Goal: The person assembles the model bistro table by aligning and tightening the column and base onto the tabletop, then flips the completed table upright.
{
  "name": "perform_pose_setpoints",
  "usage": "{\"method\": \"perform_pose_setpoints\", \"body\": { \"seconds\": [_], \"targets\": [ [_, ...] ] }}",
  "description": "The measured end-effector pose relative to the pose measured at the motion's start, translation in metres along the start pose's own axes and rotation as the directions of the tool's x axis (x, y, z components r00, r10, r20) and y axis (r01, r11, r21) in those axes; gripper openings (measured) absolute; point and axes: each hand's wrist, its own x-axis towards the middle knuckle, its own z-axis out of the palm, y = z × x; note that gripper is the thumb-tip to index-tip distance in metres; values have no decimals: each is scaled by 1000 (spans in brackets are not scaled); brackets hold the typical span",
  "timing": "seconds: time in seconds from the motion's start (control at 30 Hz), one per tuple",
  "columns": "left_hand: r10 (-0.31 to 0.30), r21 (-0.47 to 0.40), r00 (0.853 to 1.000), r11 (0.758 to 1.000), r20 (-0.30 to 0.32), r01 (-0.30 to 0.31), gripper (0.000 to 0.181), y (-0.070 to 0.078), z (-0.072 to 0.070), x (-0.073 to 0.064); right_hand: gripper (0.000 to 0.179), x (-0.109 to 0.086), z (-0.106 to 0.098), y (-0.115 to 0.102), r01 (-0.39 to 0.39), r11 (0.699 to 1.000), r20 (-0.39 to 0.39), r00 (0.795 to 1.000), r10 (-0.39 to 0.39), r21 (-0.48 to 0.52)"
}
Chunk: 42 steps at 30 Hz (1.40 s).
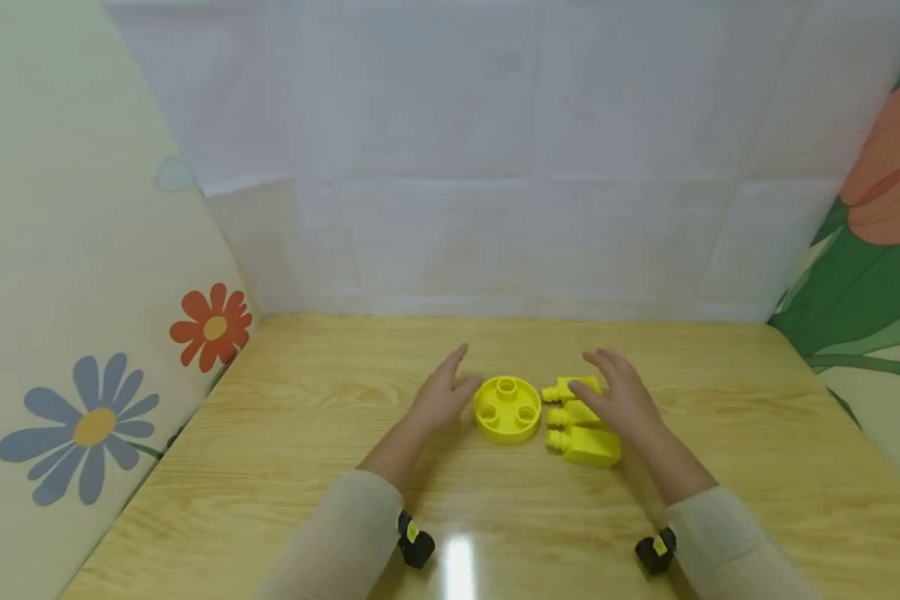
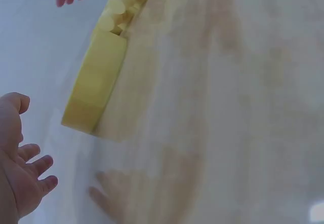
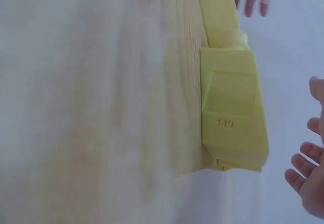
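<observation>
A round yellow disc (image 1: 507, 425) with three round sockets on its top lies flat on the table. Right of it are three yellow blocks (image 1: 594, 447), lying in a row with their ridged knob ends toward the disc. My left hand (image 1: 438, 397) hovers at the disc's left side, fingers spread and holding nothing. Over the right ends of the blocks is my right hand (image 1: 624, 400), its fingers apart; whether it touches a block cannot be told. In the right wrist view the nearest block (image 3: 230, 102) bears the number 149, with the right hand (image 3: 311, 158) beside it.
The wooden table (image 1: 307, 467) runs back to a hanging white cloth (image 1: 435, 167). Flower-patterned cloth (image 1: 60, 250) stands along the left, and more hangs at the right. Black wrist cameras (image 1: 416, 542) sit at both cuffs.
</observation>
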Motion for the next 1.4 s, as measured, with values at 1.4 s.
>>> {"method": "perform_pose_setpoints", "body": {
  "seconds": [1.4],
  "targets": [
    [94, -185, 995, 978, -45, -101, 50, -29, 35, -27, 58, -56, 13, 46, -237, 956, 190, 960, 205, 170]
  ]
}}
